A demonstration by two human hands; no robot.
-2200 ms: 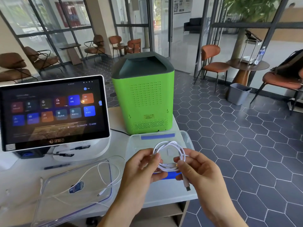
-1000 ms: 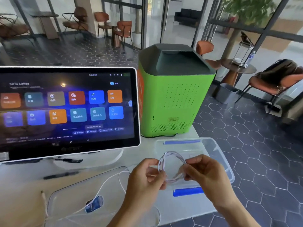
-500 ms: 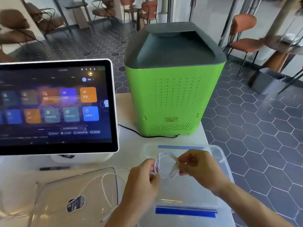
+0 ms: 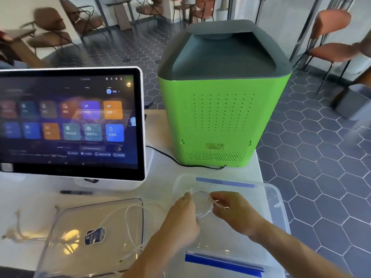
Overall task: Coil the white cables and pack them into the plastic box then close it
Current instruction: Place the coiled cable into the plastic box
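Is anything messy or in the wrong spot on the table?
A bit. A loose white cable sprawls uncoiled across the clear lid, which lies off the plastic box. Another tangled cord sits at the table's left edge. Both hands, left hand and right hand, hold a small coil over the box.

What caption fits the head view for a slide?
Both hands, left and right, hold a coiled white cable over the open plastic box.

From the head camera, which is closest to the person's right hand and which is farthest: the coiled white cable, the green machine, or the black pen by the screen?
Measured from the right hand:
1. Coiled white cable: pinched in that hand, over the clear plastic box.
2. Green machine: straight behind the box, at the back of the table.
3. Black pen: far off to the left, below the touchscreen.
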